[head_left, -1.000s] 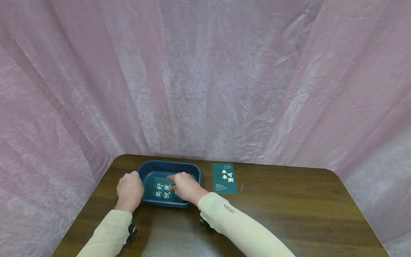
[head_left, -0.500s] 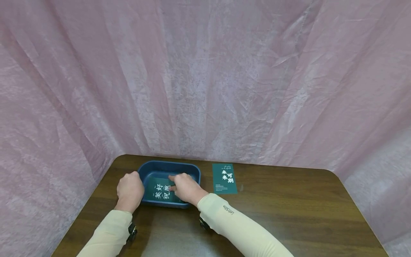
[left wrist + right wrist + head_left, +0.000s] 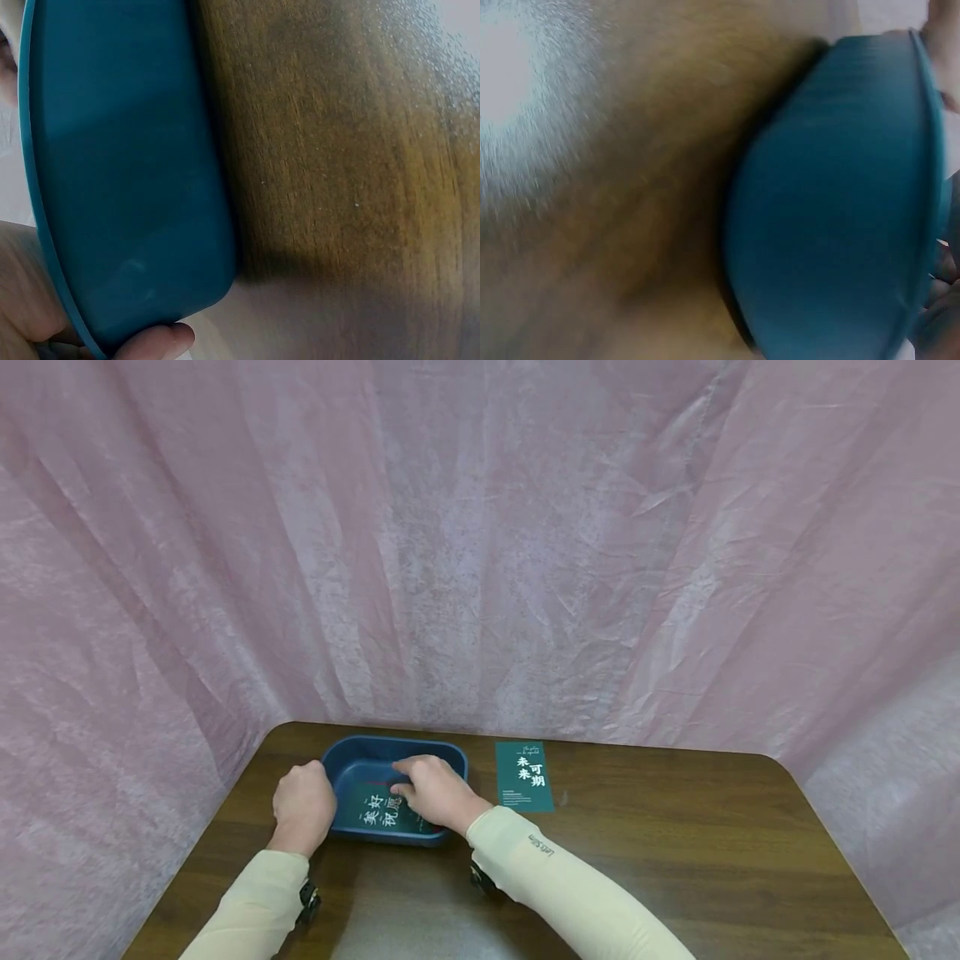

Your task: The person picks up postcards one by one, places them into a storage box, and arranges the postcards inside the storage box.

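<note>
A dark blue plastic basin [image 3: 390,838] stands at the left of the table. My left hand [image 3: 304,802] grips its left rim; in the left wrist view, the thumb [image 3: 156,343] lies along the outer wall with fingers on the inner side. My right hand [image 3: 433,792] reaches over the right part of the basin and pinches the right side of a green card [image 3: 372,810] with white Chinese characters. Its fingertips are partly hidden, by the hand in the head view and by the basin wall in the right wrist view. A thin red strip shows along the card's far edge.
Another green card [image 3: 523,793] with white characters lies flat on the wooden table [image 3: 675,835], right of the basin. Pink velvet curtain [image 3: 480,568] hangs behind and at both sides, close to the table's edges.
The right hand has shifted slightly up and to the right. The card in the basin has moved a little with it, and red now shows at its edge. The left hand stays put.
</note>
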Demonstrator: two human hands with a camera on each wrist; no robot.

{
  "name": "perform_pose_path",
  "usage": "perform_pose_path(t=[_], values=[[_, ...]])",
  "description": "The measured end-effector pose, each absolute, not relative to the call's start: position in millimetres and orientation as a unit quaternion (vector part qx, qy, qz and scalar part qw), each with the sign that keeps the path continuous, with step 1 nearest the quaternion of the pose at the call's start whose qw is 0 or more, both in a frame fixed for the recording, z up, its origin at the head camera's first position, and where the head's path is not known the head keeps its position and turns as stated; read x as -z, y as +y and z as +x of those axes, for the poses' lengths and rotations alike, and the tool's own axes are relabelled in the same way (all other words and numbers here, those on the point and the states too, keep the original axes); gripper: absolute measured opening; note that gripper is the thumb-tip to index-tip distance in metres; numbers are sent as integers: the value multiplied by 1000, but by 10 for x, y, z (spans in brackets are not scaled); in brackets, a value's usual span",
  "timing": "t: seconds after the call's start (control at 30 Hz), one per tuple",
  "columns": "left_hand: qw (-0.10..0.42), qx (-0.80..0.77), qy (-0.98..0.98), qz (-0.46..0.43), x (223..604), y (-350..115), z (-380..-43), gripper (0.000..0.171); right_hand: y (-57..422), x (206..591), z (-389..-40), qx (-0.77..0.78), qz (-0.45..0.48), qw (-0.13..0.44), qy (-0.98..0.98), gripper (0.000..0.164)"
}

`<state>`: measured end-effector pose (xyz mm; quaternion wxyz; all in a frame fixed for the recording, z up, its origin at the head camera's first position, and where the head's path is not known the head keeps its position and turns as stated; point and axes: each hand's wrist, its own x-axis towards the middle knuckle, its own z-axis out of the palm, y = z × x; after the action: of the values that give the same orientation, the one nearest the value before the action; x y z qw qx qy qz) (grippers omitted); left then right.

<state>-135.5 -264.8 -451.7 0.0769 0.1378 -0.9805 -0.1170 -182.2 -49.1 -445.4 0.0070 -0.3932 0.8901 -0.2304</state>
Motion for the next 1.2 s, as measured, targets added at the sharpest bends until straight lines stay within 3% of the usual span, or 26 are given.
perform_pose_path(t=[0.27,0.73,1.2], values=[[77,118,-981,134,4518,-2684,-1373,17,-213,4177,-1991,269,-382,-88,880,40],[71,126,-979,143,4524,-2723,-1394,18,602,3910,-2235,319,-266,-190,890,38],[65,128,-979,143,4509,-2767,-1363,18,1074,4157,-2345,302,-141,-187,924,41]])
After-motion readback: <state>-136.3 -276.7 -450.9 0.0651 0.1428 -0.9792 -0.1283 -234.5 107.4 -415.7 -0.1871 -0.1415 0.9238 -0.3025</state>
